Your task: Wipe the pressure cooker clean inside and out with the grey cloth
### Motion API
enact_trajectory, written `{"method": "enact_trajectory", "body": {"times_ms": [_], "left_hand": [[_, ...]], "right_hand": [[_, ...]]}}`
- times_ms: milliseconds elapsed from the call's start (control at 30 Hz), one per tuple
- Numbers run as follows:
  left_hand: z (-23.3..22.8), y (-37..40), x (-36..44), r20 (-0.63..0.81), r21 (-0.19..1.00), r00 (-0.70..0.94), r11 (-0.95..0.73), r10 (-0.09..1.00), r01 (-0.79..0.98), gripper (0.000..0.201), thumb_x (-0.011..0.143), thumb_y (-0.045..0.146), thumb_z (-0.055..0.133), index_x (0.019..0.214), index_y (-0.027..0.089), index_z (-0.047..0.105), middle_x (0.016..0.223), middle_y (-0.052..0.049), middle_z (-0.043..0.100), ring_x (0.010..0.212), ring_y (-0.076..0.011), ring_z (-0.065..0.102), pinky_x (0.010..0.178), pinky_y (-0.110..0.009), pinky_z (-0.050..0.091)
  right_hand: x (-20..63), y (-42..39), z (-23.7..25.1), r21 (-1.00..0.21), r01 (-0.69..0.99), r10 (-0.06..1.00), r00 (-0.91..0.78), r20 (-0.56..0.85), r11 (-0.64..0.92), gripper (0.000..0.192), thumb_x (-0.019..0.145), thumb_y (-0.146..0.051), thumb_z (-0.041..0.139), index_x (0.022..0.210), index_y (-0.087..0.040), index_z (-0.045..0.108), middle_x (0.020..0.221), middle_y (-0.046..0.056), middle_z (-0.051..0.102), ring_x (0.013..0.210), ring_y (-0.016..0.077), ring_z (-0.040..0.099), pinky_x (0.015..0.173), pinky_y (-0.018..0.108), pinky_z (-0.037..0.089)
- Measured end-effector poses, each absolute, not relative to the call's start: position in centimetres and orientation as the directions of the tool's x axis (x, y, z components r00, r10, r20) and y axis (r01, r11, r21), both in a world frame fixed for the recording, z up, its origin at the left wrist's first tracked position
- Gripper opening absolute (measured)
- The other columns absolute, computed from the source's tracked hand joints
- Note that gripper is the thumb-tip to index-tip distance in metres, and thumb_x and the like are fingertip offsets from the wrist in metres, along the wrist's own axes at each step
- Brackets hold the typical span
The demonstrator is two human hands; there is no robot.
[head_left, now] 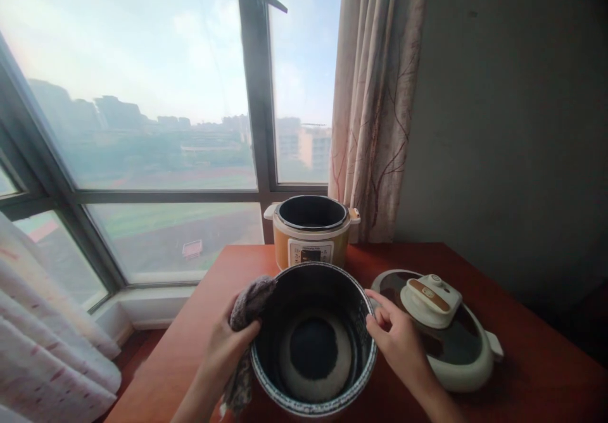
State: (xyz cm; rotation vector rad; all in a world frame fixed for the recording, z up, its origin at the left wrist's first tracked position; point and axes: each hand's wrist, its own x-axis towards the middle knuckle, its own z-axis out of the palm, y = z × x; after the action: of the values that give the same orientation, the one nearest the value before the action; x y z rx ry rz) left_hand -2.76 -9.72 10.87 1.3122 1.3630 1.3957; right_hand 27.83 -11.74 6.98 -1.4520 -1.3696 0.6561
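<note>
A dark inner pot (313, 347) with a speckled rim is tilted toward me, its inside showing a pale ring around a dark centre. At its left side my left hand (237, 328) is closed around a bunched grey-brown cloth (254, 296), the thumb against the pot's rim. My right hand (392, 328) pinches the rim on the right between thumb and fingers. Behind the pot stands an electric pressure cooker body (280, 242), gold and white with a control panel. Beside my right hand lies the cooker's lid (456, 359), white-edged with a dark top.
Everything stands on a reddish-brown wooden table (190, 347). Its back edge lies near a window frame (261, 94) and a patterned curtain (375, 106). A second, pale curtain (52, 334) hangs at the left, and a dark wall (498, 125) rises on the right.
</note>
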Motion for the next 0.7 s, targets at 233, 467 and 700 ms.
{"method": "enact_trajectory", "body": {"times_ms": [233,467,700], "left_hand": [[10.0,-9.0,-2.7,0.179,0.968,-0.185,-0.139,0.966,0.209,0.056,0.062,0.030,0.072,0.116,0.015,0.070,0.103,-0.009,0.079,0.102,-0.0334,0.073,0.090,-0.040,0.059],[9.7,-8.4,-2.5,0.178,0.972,-0.210,-0.138,0.962,0.192,0.053,0.063,0.029,0.072,0.114,0.013,0.070,0.100,-0.009,0.079,0.099,-0.0317,0.073,0.088,-0.038,0.058],[9.4,-7.4,-2.8,0.182,0.975,-0.175,-0.154,0.968,0.161,0.051,0.065,0.028,0.074,0.114,0.013,0.068,0.110,-0.010,0.077,0.103,-0.0309,0.072,0.091,-0.036,0.056]], "right_hand": [[27.9,-11.5,6.4,-0.903,0.412,0.938,0.250,0.241,0.122,0.063,0.080,-0.041,0.053,0.129,-0.002,0.064,0.059,-0.008,0.039,0.058,0.0155,0.044,0.065,0.030,0.039],[27.9,-11.0,5.9,-0.897,0.426,0.933,0.260,0.250,0.121,0.064,0.081,-0.043,0.053,0.129,-0.003,0.064,0.060,-0.007,0.039,0.057,0.0155,0.045,0.064,0.029,0.040],[27.5,-10.4,6.0,-0.874,0.458,0.922,0.249,0.298,0.159,0.058,0.081,-0.039,0.054,0.126,-0.003,0.066,0.057,-0.007,0.040,0.055,0.0145,0.043,0.061,0.028,0.041]]}}
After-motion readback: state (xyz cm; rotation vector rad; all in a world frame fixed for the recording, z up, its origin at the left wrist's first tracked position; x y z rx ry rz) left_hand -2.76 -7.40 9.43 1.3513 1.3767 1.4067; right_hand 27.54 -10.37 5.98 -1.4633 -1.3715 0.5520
